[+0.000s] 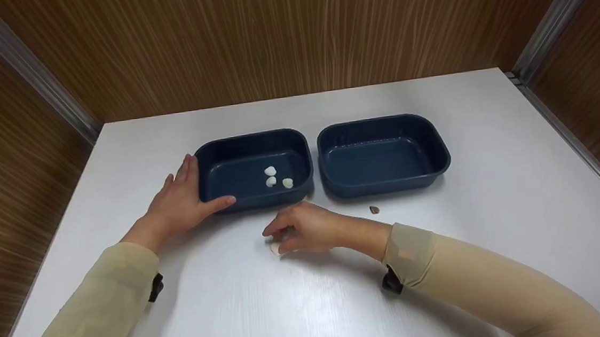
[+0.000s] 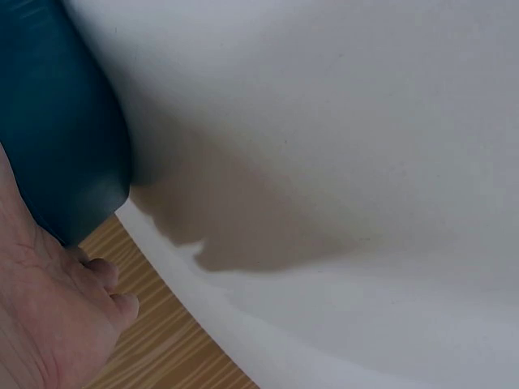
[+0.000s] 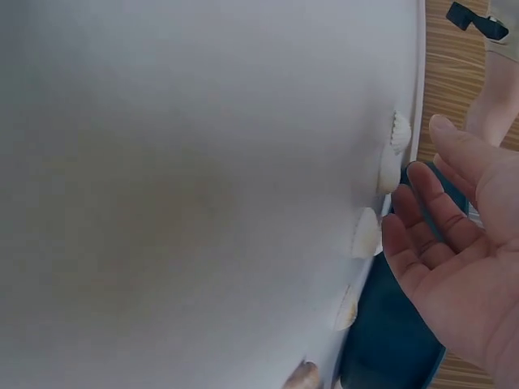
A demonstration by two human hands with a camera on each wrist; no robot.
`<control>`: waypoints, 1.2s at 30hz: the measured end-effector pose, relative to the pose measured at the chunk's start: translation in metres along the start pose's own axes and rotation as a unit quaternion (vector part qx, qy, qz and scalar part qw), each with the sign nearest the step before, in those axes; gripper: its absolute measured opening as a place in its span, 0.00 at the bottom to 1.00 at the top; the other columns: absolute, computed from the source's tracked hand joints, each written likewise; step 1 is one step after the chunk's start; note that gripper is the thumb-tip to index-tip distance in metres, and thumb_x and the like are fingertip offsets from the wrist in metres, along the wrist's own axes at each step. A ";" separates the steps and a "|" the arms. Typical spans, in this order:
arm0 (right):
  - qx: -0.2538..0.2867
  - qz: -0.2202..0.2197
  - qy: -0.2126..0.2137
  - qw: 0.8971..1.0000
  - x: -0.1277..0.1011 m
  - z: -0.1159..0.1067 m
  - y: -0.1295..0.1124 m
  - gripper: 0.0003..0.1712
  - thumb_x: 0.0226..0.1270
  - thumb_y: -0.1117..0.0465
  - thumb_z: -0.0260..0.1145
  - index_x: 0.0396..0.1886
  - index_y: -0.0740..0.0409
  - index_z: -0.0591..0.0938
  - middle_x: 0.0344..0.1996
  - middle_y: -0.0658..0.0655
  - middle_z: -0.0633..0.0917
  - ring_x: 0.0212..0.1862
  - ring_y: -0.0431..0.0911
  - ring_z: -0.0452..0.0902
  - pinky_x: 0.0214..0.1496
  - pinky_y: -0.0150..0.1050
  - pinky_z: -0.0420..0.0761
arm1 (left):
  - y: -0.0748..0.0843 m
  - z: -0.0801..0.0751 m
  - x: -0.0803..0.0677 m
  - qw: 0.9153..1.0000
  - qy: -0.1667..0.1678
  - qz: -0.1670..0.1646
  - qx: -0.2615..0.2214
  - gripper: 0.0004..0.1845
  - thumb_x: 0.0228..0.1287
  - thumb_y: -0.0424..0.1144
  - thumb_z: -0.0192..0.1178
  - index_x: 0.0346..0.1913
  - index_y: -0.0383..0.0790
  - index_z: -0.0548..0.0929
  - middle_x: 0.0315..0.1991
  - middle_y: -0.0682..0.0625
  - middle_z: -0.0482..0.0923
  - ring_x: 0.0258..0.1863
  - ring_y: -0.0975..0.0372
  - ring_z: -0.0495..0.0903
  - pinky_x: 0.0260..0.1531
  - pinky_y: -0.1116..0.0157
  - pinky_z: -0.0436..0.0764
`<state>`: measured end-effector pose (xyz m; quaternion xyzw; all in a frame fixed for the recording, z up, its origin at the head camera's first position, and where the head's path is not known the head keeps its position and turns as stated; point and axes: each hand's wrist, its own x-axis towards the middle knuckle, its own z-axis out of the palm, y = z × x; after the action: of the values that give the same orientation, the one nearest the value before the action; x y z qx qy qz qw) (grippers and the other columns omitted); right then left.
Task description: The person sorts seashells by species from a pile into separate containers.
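White shells (image 1: 277, 176) are lying in the left blue tray (image 1: 209, 167), which the left hand (image 1: 182, 199) is steadying with straight fingers. Right hand (image 1: 304, 227) is reaching, fingers curling loosely, over a pale shell (image 1: 275, 248) on the bench (image 1: 493, 174).

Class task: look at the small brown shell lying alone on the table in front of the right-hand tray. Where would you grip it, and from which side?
Probably pinch the brown shell across its two outer edges, coming straight down from above. It lies low on the white table with bare surface around it, so fingertips can close either side.
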<state>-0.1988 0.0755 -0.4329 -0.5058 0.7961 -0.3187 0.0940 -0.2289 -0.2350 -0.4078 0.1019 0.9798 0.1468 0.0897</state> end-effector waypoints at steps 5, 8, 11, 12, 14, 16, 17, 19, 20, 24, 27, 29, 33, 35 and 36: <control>-0.012 0.004 -0.005 1.000 -0.001 0.003 0.002 0.21 0.64 0.66 0.78 0.57 0.64 0.89 0.45 0.59 0.91 0.49 0.51 0.86 0.58 0.40 0.83 | -0.002 0.001 0.001 1.000 0.002 -0.001 0.004 0.75 0.61 0.86 0.49 0.83 0.26 0.32 0.85 0.32 0.30 0.85 0.44 0.36 0.81 0.41 0.39; -0.018 0.000 -0.002 1.000 -0.001 0.004 0.002 0.22 0.63 0.65 0.79 0.57 0.63 0.89 0.45 0.58 0.91 0.49 0.50 0.85 0.58 0.40 0.82 | -0.003 0.001 0.002 1.000 0.004 -0.002 0.003 0.75 0.61 0.86 0.49 0.83 0.25 0.32 0.85 0.31 0.31 0.85 0.44 0.36 0.81 0.41 0.39; -0.020 -0.003 0.000 1.000 -0.002 0.005 0.002 0.22 0.62 0.64 0.79 0.56 0.62 0.90 0.45 0.58 0.91 0.49 0.50 0.85 0.59 0.41 0.81 | -0.003 0.002 0.002 1.000 0.006 -0.002 0.001 0.75 0.60 0.86 0.50 0.83 0.25 0.32 0.85 0.32 0.31 0.85 0.44 0.36 0.81 0.41 0.39; -0.020 -0.003 0.001 1.000 -0.002 0.006 0.002 0.22 0.61 0.64 0.79 0.56 0.62 0.90 0.46 0.58 0.91 0.49 0.50 0.85 0.59 0.40 0.81 | -0.003 0.002 0.002 1.000 0.006 -0.002 0.001 0.75 0.61 0.85 0.50 0.83 0.25 0.32 0.85 0.32 0.31 0.85 0.44 0.36 0.81 0.41 0.39; -0.018 -0.004 0.002 1.000 -0.002 0.007 0.003 0.21 0.61 0.64 0.79 0.55 0.62 0.90 0.46 0.58 0.90 0.50 0.50 0.85 0.60 0.41 0.81 | -0.003 0.002 0.001 1.000 0.006 -0.002 0.001 0.75 0.61 0.85 0.50 0.83 0.26 0.32 0.85 0.32 0.31 0.85 0.44 0.37 0.81 0.41 0.39; -0.017 -0.005 0.003 1.000 -0.002 0.008 0.003 0.21 0.61 0.64 0.79 0.55 0.61 0.91 0.46 0.58 0.90 0.50 0.50 0.84 0.60 0.41 0.80 | -0.002 0.002 0.001 1.000 0.006 -0.002 0.001 0.75 0.61 0.85 0.50 0.83 0.26 0.32 0.85 0.32 0.31 0.85 0.44 0.36 0.81 0.41 0.39; -0.020 -0.004 0.004 1.000 -0.002 0.009 0.003 0.21 0.61 0.64 0.79 0.55 0.61 0.91 0.46 0.57 0.90 0.50 0.50 0.84 0.60 0.41 0.80 | -0.002 0.002 0.001 1.000 0.006 -0.002 0.001 0.75 0.61 0.85 0.50 0.83 0.26 0.32 0.85 0.32 0.31 0.85 0.44 0.36 0.81 0.41 0.39; -0.025 -0.004 0.005 1.000 -0.003 0.010 0.003 0.20 0.61 0.64 0.79 0.54 0.60 0.91 0.46 0.57 0.90 0.51 0.50 0.84 0.61 0.41 0.79 | -0.002 0.001 0.001 1.000 0.006 -0.002 0.000 0.75 0.61 0.85 0.50 0.83 0.26 0.32 0.85 0.32 0.31 0.85 0.44 0.36 0.81 0.41 0.39; -0.028 -0.003 0.004 1.000 -0.003 0.010 0.002 0.20 0.61 0.64 0.79 0.54 0.59 0.91 0.46 0.56 0.89 0.51 0.50 0.84 0.61 0.41 0.79 | -0.002 0.001 0.000 1.000 0.006 -0.002 0.000 0.75 0.61 0.85 0.51 0.83 0.26 0.32 0.85 0.32 0.31 0.85 0.44 0.36 0.81 0.41 0.39; -0.040 0.003 0.000 0.999 -0.003 0.010 0.001 0.19 0.62 0.64 0.78 0.53 0.56 0.92 0.46 0.56 0.88 0.52 0.50 0.83 0.61 0.42 0.78 | -0.002 0.001 0.000 1.000 0.007 0.000 0.001 0.75 0.60 0.85 0.51 0.83 0.26 0.32 0.85 0.32 0.31 0.85 0.44 0.36 0.81 0.41 0.39; -0.046 0.009 -0.003 0.999 -0.002 0.011 0.001 0.18 0.62 0.64 0.78 0.53 0.55 0.92 0.46 0.55 0.88 0.52 0.50 0.82 0.61 0.42 0.78 | -0.002 0.002 0.001 1.000 0.007 0.002 0.000 0.75 0.61 0.85 0.51 0.83 0.26 0.32 0.85 0.32 0.31 0.85 0.44 0.36 0.81 0.41 0.39; -0.049 0.012 -0.005 0.999 -0.002 0.011 0.001 0.18 0.63 0.64 0.77 0.53 0.54 0.92 0.46 0.55 0.87 0.52 0.50 0.82 0.61 0.42 0.78 | -0.002 0.003 0.002 1.000 0.006 0.001 0.001 0.75 0.61 0.85 0.51 0.83 0.26 0.32 0.85 0.32 0.31 0.85 0.44 0.36 0.81 0.42 0.39; -0.045 0.020 -0.013 0.999 -0.002 0.011 0.000 0.17 0.64 0.64 0.77 0.53 0.54 0.92 0.47 0.55 0.87 0.53 0.50 0.81 0.62 0.42 0.78 | -0.002 0.003 0.003 1.000 0.006 0.002 -0.001 0.75 0.61 0.85 0.51 0.83 0.25 0.32 0.85 0.31 0.31 0.85 0.43 0.37 0.81 0.41 0.40; -0.043 0.025 -0.014 0.999 -0.002 0.010 0.000 0.16 0.64 0.64 0.77 0.52 0.54 0.92 0.47 0.55 0.87 0.54 0.50 0.81 0.63 0.42 0.77 | -0.002 0.003 0.003 1.000 0.007 0.001 -0.001 0.75 0.61 0.85 0.51 0.83 0.26 0.32 0.85 0.31 0.31 0.85 0.43 0.37 0.81 0.41 0.40; -0.043 0.026 -0.014 0.999 -0.002 0.010 -0.001 0.16 0.64 0.64 0.76 0.51 0.54 0.92 0.47 0.55 0.87 0.54 0.50 0.81 0.63 0.43 0.77 | -0.002 0.003 0.003 1.000 0.008 0.001 -0.001 0.75 0.61 0.85 0.51 0.83 0.26 0.32 0.85 0.31 0.32 0.85 0.43 0.37 0.81 0.41 0.40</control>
<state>-0.1928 0.0732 -0.4406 -0.4930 0.8204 -0.2747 0.0920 -0.2315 -0.2357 -0.4116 0.1021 0.9802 0.1486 0.0820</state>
